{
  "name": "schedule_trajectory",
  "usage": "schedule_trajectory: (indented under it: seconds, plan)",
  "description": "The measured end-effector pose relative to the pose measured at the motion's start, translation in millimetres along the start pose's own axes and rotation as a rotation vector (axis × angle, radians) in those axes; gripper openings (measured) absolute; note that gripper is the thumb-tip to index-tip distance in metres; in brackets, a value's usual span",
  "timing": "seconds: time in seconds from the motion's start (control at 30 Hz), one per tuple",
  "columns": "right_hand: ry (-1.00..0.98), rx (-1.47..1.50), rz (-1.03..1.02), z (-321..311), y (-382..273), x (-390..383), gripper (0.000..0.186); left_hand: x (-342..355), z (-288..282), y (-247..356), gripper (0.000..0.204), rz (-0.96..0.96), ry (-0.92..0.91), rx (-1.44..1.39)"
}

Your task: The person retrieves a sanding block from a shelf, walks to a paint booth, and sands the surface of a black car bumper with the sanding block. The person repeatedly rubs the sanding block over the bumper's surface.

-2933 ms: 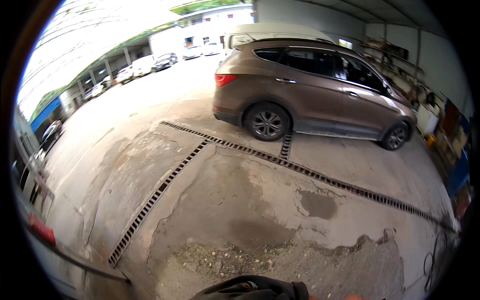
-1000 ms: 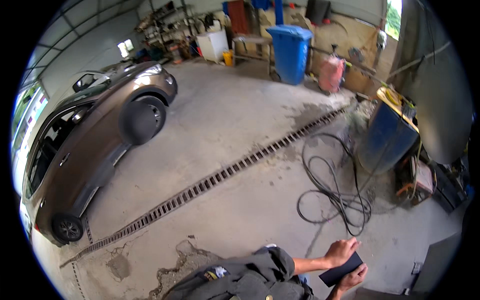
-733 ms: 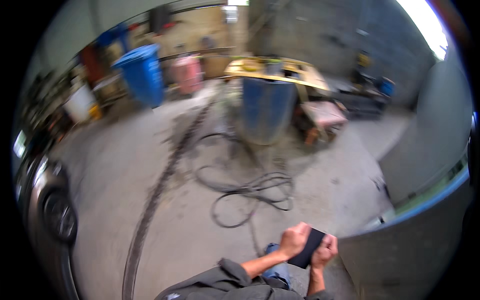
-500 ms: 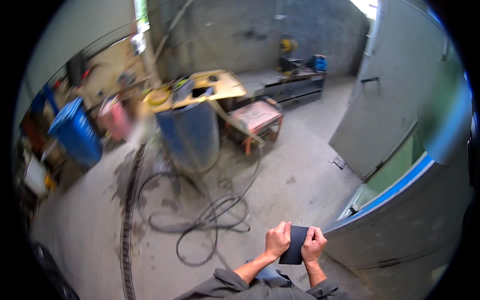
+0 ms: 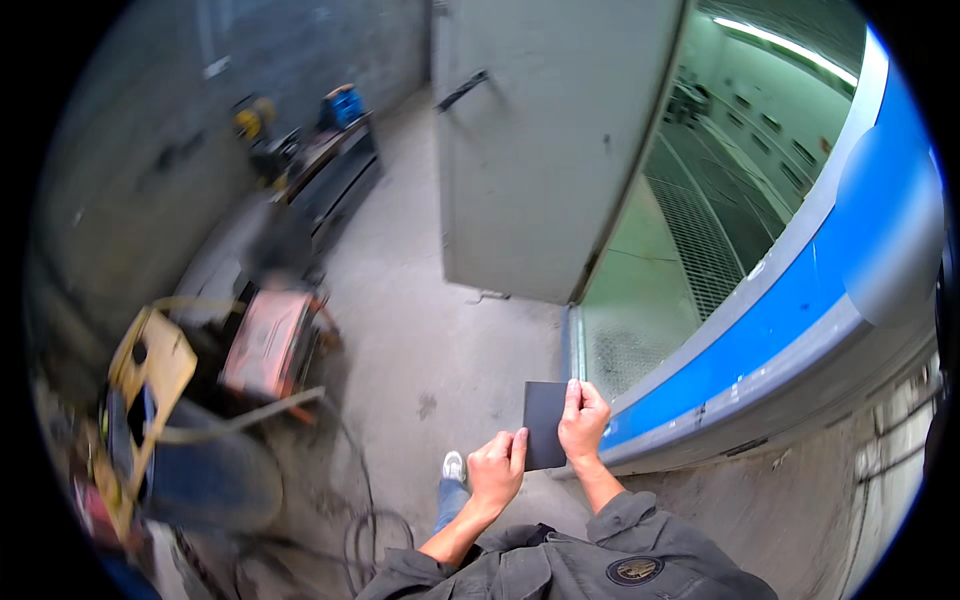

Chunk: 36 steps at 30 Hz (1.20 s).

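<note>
Between my two hands is a flat, dark grey rectangular sheet (image 5: 543,428) that looks like sandpaper. My left hand (image 5: 497,468) is closed on its lower left edge, thumb up against it. At the upper right edge, my right hand (image 5: 584,420) pinches it with the thumb on top. Both forearms come up from dark grey sleeves, and the sheet is held out in front of my body, above the floor. What lies on its underside is hidden.
A grey door (image 5: 550,150) stands open onto a green-lit room with a floor grating (image 5: 697,245). A blue-striped wall edge (image 5: 740,330) runs close on my right. To the left are a red wheeled stand (image 5: 266,343), a blue barrel (image 5: 215,470) and a hose (image 5: 372,515) on the floor.
My view has swung right, bringing the open doorway ahead and the barrel to the left. Both hands still hold the sheet; the right hand is now higher on it than the left.
</note>
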State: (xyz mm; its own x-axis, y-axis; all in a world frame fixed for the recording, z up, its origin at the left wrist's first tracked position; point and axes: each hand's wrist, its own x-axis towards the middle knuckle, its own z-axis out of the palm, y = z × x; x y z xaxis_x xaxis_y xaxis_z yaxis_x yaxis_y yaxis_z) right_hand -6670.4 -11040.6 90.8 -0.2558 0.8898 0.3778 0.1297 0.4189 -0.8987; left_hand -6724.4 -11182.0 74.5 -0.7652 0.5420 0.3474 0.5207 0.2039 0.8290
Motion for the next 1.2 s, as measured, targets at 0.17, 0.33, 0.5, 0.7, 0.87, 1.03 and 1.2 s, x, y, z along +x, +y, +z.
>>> schedule_trajectory:
  seconds: [0.17, 0.33, 0.5, 0.7, 0.87, 1.03, 1.2]
  plan:
    - [0.271, -0.132, 0.024, 38, 35, 126, 0.035, 156, 55, -16, 0.028, 0.113, -0.365, -0.184]
    - [0.548, -0.222, 0.179, 11, 78, 196, 0.038, 258, 140, -5, 0.019, 0.345, -0.749, -0.239]
    - [0.678, 0.013, 0.363, -25, 150, 243, 0.044, 332, 250, 3, 0.022, 0.197, -1.107, -0.227]
    - [0.985, -0.225, 0.421, -46, 222, 313, 0.046, 412, 362, 31, 0.031, 0.255, -1.613, -0.163]
    - [1.249, 0.123, 0.586, -95, 208, 339, 0.046, 429, 443, 97, 0.028, 0.372, -1.545, -0.317]
    - [1.479, -0.142, 0.523, -122, 260, 332, 0.049, 400, 535, 122, 0.024, 0.606, -1.738, -0.565]
    - [1.803, 0.258, 0.789, -116, 334, 327, 0.054, 368, 637, 90, 0.029, 0.733, -1.886, -0.412]
